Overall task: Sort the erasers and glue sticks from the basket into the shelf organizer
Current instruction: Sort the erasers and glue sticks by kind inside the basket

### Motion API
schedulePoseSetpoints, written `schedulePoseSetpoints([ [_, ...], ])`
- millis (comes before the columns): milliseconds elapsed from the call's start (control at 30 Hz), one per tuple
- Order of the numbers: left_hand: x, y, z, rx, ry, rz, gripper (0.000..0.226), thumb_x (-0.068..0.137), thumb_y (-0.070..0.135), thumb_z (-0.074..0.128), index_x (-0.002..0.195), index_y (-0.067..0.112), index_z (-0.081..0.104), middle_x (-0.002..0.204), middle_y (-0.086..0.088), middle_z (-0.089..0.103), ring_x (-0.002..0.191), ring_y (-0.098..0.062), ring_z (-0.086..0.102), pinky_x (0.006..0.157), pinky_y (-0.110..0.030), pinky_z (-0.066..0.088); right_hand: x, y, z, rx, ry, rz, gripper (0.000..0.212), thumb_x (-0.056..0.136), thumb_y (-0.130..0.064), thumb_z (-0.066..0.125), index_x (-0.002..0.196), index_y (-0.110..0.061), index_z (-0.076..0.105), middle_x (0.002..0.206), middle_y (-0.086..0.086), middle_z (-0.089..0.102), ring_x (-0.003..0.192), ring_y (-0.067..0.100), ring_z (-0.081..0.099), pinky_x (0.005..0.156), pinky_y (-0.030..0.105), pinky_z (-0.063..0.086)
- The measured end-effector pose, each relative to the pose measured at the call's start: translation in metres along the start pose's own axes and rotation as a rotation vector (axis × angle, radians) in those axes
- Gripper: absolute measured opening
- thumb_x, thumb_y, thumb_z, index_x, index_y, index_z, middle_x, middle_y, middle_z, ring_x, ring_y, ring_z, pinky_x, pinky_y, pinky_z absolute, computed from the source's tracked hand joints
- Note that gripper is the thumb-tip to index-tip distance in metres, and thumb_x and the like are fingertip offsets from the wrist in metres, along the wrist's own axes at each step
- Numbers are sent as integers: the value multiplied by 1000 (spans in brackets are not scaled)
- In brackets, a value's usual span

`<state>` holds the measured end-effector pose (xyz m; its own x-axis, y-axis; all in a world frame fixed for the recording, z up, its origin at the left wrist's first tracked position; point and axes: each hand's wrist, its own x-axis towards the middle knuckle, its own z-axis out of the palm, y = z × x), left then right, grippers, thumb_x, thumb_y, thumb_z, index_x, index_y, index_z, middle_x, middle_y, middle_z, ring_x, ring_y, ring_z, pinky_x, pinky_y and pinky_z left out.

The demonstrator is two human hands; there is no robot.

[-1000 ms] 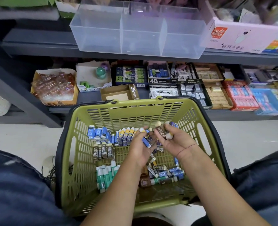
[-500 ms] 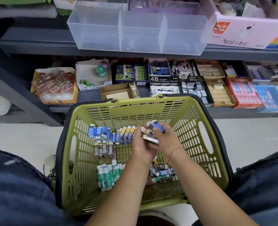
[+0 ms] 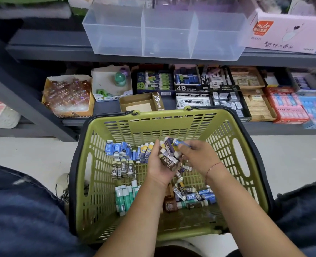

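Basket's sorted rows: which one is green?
The glue sticks, the nearest row, green-and-white tubes; the middle row is brown 2B erasers, and the far row is blue erasers.

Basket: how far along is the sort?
Done: nothing shelved; the organizer looks empty, though glue sticks and 2B erasers lie grouped in the basket. In hand: left hand holds a bunch of erasers, right hand pinches a blue eraser. Left: the loose pile and all shelving.
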<state>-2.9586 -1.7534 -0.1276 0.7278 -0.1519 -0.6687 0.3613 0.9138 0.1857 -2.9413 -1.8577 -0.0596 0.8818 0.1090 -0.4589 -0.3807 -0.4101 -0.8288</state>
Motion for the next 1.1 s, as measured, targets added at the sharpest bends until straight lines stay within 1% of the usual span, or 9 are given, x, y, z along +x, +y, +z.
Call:
schedulePoseSetpoints([
  [100, -5, 13, -7, -6, 15, 37, 42, 92, 48, 52, 106, 11, 66, 81, -9, 69, 58, -18, 63, 50, -23, 53, 6, -4, 0, 135, 32, 28, 16, 91, -19, 62, 77, -22, 68, 68, -5, 61, 61, 8, 50, 57, 18, 42],
  [200, -13, 27, -17, -81, -41, 18, 37, 84, 46, 60, 89, 11, 71, 81, -8, 65, 62, -17, 62, 48, -22, 52, 26, -5, 12, 311, -7, 182, 9, 90, -20, 64, 84, -15, 69, 77, 2, 59, 61, 11, 44, 52, 22, 38],
  [333, -17, 36, -38, -102, -12, -9, 36, 84, 49, 60, 85, 15, 72, 79, -3, 63, 60, -13, 60, 40, -18, 48, 57, -1, 45, 388, -89, 308, 7, 90, -18, 63, 87, -13, 65, 64, -3, 51, 52, 7, 42, 45, 19, 34],
  [533, -18, 35, -80, -96, 311, -93, 38, 88, 49, 60, 78, 12, 65, 60, -1, 58, 41, -12, 53, 35, -15, 42, 89, 12, 109, 116, -198, 276, 11, 87, -22, 69, 94, -15, 64, 62, -2, 52, 54, 11, 43, 50, 22, 35],
  [700, -14, 45, -91, -138, 344, -65, 35, 88, 45, 62, 73, 13, 63, 57, 0, 60, 37, -9, 52, 34, -15, 43, 98, 13, 165, -84, -245, 189, 12, 81, -14, 70, 79, -2, 68, 65, 8, 57, 59, 15, 51, 69, 31, 47],
  [767, -13, 49, -94, -159, 350, -51, 32, 89, 43, 61, 75, 14, 62, 56, 1, 59, 37, -8, 52, 34, -15, 42, 100, 9, 173, -147, -275, 138, 22, 82, -13, 67, 94, 5, 71, 77, 12, 63, 73, 17, 54, 75, 32, 48],
  [867, -12, 53, -97, -137, 384, -48, 30, 91, 43, 60, 79, 16, 59, 54, 2, 56, 37, -8, 51, 33, -14, 41, 104, 4, 162, -278, -295, 47, 22, 89, -17, 61, 100, -2, 72, 89, 9, 69, 84, 19, 62, 77, 25, 47],
  [967, -11, 53, -97, -135, 414, -42, 32, 92, 43, 58, 75, 16, 54, 53, 1, 53, 37, -9, 50, 35, -12, 40, 113, 14, 136, -521, -118, -51, 15, 91, -22, 58, 91, -20, 73, 95, 1, 73, 88, 18, 67, 73, 22, 49],
  [1100, -8, 52, -99, -130, 431, -37, 32, 92, 43, 59, 75, 16, 52, 56, 0, 53, 40, -10, 49, 36, -13, 40, 112, 41, 113, -765, -46, -87, 29, 93, -30, 57, 122, -27, 62, 101, 2, 71, 90, 23, 67, 71, 28, 52],
])
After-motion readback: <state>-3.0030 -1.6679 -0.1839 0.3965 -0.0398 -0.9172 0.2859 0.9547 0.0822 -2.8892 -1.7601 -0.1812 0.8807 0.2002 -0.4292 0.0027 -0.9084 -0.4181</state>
